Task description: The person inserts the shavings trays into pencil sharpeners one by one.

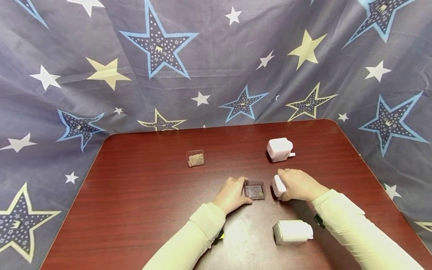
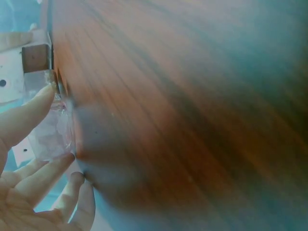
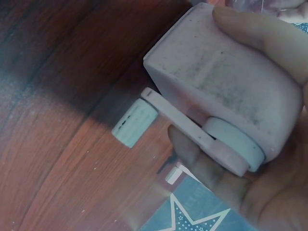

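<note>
**starry cloth behind a red table: tray and crank box held side by side**

a dark grey-blue fabric backdrop printed with stars hangs behind a glossy red-brown wood-grain table. the landmark is a small, clear, square plastic tray near the middle of the tabletop.

just right of the tray, the right hand is wrapped round a pale pink, boxy plastic sharpener. left of the tray, the left hand pinches it by its edges, so both grips are narrow and filled.

beyond the tray to the right stands a second pale pink boxy sharpener; nearer the person, also to the right, lies a cream-white boxy sharpener. beyond the tray to the left sits another clear plastic tray.

the held box carries a pink crank arm, and what looks like a square opening faces the tray. tan shavings lie in the farther tray, only a few crumbs in the gripped one.

the step in hand is probably fitting the tray into the box. the next move would call for squaring tray to opening and pushing gently, without tipping the crumbs.
</note>
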### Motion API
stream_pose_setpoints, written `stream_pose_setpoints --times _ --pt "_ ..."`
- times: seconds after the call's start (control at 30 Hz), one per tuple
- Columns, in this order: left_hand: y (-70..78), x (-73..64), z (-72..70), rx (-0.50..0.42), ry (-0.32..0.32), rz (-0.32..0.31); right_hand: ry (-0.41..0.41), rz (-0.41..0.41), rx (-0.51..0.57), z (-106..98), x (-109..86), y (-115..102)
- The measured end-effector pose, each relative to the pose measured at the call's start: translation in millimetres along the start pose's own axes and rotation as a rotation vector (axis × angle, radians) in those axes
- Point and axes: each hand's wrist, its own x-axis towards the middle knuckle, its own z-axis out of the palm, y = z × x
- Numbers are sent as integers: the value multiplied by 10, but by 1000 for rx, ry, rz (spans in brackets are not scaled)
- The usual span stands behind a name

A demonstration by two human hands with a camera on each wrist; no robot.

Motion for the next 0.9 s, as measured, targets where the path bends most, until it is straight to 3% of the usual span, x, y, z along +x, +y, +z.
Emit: stream_pose_setpoints --times 0.67,0.9 --pt "160 103 44 78 -17 14 -6 16 7 -1 -6 3" --pt "184 134 90 101 -25 -9 -8 12 9 0 0 -4"
